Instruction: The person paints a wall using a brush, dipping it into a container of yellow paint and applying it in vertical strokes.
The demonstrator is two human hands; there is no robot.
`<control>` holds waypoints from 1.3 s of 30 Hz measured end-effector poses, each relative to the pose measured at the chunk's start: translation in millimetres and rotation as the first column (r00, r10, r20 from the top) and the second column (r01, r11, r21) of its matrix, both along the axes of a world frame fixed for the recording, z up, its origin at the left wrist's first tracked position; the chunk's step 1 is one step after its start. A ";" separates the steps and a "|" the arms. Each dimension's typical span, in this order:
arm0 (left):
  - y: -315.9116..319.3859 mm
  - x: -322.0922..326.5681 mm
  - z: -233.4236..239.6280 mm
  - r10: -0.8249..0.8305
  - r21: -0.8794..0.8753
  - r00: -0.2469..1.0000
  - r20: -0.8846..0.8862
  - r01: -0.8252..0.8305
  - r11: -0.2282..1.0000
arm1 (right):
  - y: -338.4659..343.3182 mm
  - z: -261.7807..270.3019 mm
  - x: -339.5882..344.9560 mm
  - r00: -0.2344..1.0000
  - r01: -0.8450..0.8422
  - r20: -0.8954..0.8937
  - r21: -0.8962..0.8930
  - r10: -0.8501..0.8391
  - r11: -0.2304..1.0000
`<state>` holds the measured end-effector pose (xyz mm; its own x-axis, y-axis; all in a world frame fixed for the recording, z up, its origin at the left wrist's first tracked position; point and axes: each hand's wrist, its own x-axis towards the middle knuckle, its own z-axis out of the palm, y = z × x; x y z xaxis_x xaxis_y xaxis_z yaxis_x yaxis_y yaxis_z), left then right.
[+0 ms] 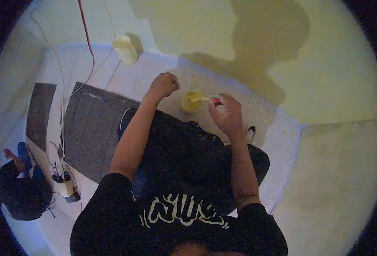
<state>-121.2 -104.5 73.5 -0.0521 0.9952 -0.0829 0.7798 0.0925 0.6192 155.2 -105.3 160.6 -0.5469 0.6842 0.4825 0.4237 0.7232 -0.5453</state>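
In my right hand [229,112] is a slim tool [204,99] with a pale shaft and a red part at the fingers, perhaps a brush. The tool's far end reaches into or over a small round yellow container [190,107] on the pale floor before me. My left hand [164,85] hovers to the left of the container, apart from it, with the fingers curled in. Whether something small sits inside those fingers is hidden. Dark cloth [182,144] covers my lap just below both hands.
Dark grey mats [95,128] lie to the left. A pale oblong object [126,51] rests near the wall [329,80]. A red cord [87,35] and white cables run to a power strip [65,188] with several plugs. Another person [25,195] sits at far left.
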 end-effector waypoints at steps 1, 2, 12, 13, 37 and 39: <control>0.8 2.0 1.2 -0.010 -0.003 1.000 -0.004 0.010 1.000 | -1.7 -2.3 -0.5 1.000 0.010 -0.004 -0.003 -0.010 1.000; 1.1 4.0 2.3 0.032 -0.008 0.999 -0.006 -0.032 0.999 | -3.8 -4.0 -1.2 0.999 0.003 0.032 0.023 -0.004 1.000; 3.2 16.3 -3.3 0.055 0.005 0.998 0.020 -0.055 0.998 | -2.7 -25.5 -7.4 0.992 -0.041 0.112 -0.086 0.051 0.995; 3.1 15.0 -4.8 0.056 -0.008 0.997 -0.050 -0.057 0.998 | -4.2 -27.1 -7.8 0.993 -0.038 0.110 -0.085 0.047 0.996; 1.1 18.6 0.7 0.079 0.060 0.992 -0.102 -0.073 0.996 | -2.6 -30.8 -6.9 0.996 -0.066 0.041 -0.251 0.078 0.966; 1.6 20.2 7.6 0.087 0.016 0.994 -0.060 -0.086 0.996 | -4.2 -27.8 -4.5 1.000 -0.006 0.000 0.039 0.006 0.999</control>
